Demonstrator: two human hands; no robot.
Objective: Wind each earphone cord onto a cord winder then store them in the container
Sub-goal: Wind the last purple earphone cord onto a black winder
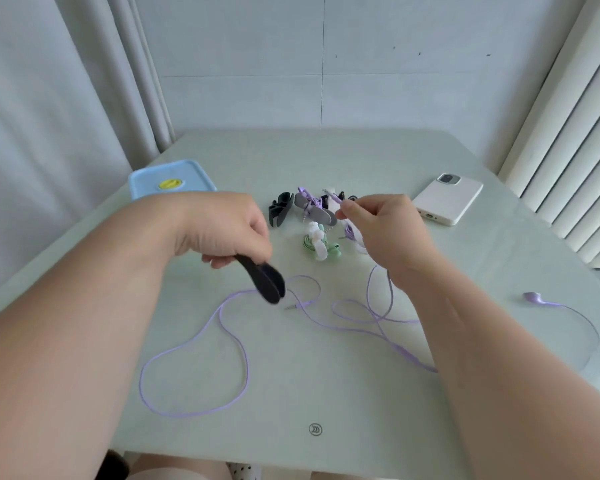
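Two bare forearms reach in from the near edge over the pale counter [326, 393]. The left hand [229, 230] has its grip clamped on a black cord winder [267, 280], fingers curled round one end so the other, cupped end hangs just above the counter. The right hand [385, 226] has its grip pinched together on something thin and purple at the fingertips. It looks like one end of the purple earphone cord [222, 327], though the spot is too small to be sure. That cord lies loose across the near middle of the counter in wide loops, its plug [290, 307] just beside the winder and one earbud [532, 296] well out to the right. Beyond the hands sits a small heap of wound sets [321, 245], with a white phone [447, 199] at the far right. The blue container [168, 178], lid on, stands at the far left, partly behind the left wrist. I judge the cord light, limp and fairly slick, likely to trail and snag on its own loops. Taking it near one end under slight tension should let it wind neatly. The winder seems soft and rubbery, best held by one wing.
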